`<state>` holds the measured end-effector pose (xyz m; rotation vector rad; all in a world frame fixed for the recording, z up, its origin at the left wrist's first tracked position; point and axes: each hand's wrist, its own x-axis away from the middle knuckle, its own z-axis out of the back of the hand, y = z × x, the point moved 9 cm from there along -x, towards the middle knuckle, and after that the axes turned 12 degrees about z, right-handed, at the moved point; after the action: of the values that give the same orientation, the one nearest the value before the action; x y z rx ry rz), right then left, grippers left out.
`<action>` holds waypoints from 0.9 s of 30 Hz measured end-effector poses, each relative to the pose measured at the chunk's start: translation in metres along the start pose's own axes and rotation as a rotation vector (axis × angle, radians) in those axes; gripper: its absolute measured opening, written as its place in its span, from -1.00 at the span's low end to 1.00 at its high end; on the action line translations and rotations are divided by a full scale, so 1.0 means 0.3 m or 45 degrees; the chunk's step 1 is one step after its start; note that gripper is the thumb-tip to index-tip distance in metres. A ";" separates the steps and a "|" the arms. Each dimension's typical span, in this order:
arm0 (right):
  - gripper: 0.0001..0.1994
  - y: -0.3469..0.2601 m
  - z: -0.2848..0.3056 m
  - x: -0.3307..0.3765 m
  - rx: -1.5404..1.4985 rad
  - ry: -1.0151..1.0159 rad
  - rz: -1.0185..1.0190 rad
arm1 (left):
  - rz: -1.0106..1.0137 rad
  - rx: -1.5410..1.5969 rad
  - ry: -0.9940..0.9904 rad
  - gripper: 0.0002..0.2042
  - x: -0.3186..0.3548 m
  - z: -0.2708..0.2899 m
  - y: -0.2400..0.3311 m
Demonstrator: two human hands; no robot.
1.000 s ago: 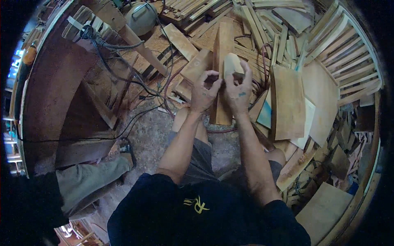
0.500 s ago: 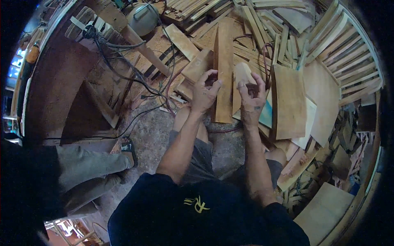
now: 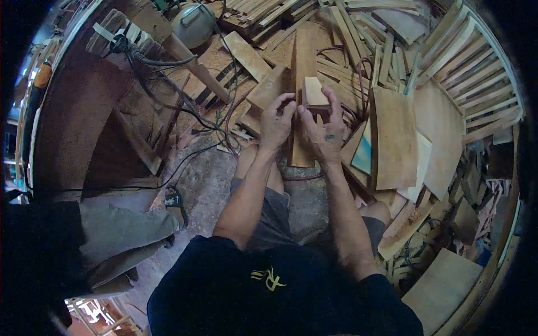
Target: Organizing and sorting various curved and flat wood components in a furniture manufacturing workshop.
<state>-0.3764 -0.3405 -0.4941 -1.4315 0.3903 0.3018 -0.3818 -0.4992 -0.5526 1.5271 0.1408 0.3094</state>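
A long, narrow wooden board (image 3: 306,56) lies in front of me, its near end between my knees. Over its right side, my right hand (image 3: 325,131) grips a small pale wooden block (image 3: 317,92) with a darker near edge, thumb on the left and fingers on the right. My left hand (image 3: 276,124) is beside the board's left edge, index finger and thumb curled close together. Whether anything small is pinched there, or the fingers touch the board, I cannot make out.
Left of the board lie wooden planks (image 3: 269,89) and tangled black cables (image 3: 196,109). Curved wooden panels (image 3: 395,140) lean at the right, near a slatted frame (image 3: 482,78). Another person's trouser leg (image 3: 126,221) and sandalled foot (image 3: 175,204) are at the left.
My right hand has moved left with the wooden block, from beside the board to over it. My left hand has shifted slightly, and its finger and thumb are closer together.
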 end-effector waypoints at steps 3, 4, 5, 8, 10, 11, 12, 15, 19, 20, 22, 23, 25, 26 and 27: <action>-0.39 0.039 -0.012 0.014 0.111 -0.037 0.061 | -0.097 -0.012 0.072 -0.74 -0.005 -0.002 0.007; -0.37 0.033 -0.025 0.013 0.096 -0.045 0.082 | -0.097 -0.012 0.074 -0.74 -0.014 0.005 -0.008; -0.37 0.028 -0.028 0.014 0.095 -0.047 0.081 | -0.085 -0.011 0.075 -0.74 -0.023 0.014 -0.025; -0.34 0.029 -0.042 0.024 0.072 -0.074 0.007 | -0.085 0.027 0.063 -0.74 -0.039 0.024 -0.053; -0.33 0.019 -0.037 0.017 0.192 -0.040 0.099 | -0.099 0.065 0.049 -0.74 -0.036 0.026 -0.056; -0.33 0.033 -0.036 0.021 0.193 -0.038 0.098 | -0.090 0.042 0.030 -0.74 -0.030 0.027 -0.058; -0.33 0.031 -0.030 0.025 0.190 -0.007 0.188 | -0.081 0.018 0.011 -0.74 -0.021 0.029 -0.061; -0.38 0.017 0.017 0.050 0.152 -0.004 0.196 | -0.138 -0.070 -0.047 -0.72 0.050 0.018 0.016; -0.55 0.066 0.012 0.097 -0.048 -0.071 0.032 | -0.097 -0.013 -0.172 -0.66 0.053 0.052 0.006; -0.55 0.063 0.011 0.104 -0.050 -0.066 0.028 | -0.094 -0.017 -0.175 -0.66 0.053 0.050 -0.001; -0.65 0.082 0.022 0.121 0.001 -0.027 -0.121 | -0.179 -0.109 -0.052 -0.69 0.060 0.055 0.025; -0.65 0.095 0.027 0.125 0.003 -0.019 -0.124 | -0.177 -0.112 -0.061 -0.69 0.065 0.040 0.039; -0.68 0.080 0.041 0.122 0.192 0.001 0.059 | -0.051 -0.089 0.004 -0.73 0.072 0.041 0.042; -0.68 0.084 0.041 0.124 0.190 0.002 0.058 | -0.051 -0.092 0.004 -0.73 0.071 0.044 0.036; -0.69 0.081 0.038 0.125 0.196 -0.004 0.077 | -0.058 -0.094 0.030 -0.75 0.068 0.054 0.026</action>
<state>-0.3523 -0.3273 -0.5310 -1.2697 0.4455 0.3163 -0.3586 -0.5089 -0.5421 1.4450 0.1811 0.2933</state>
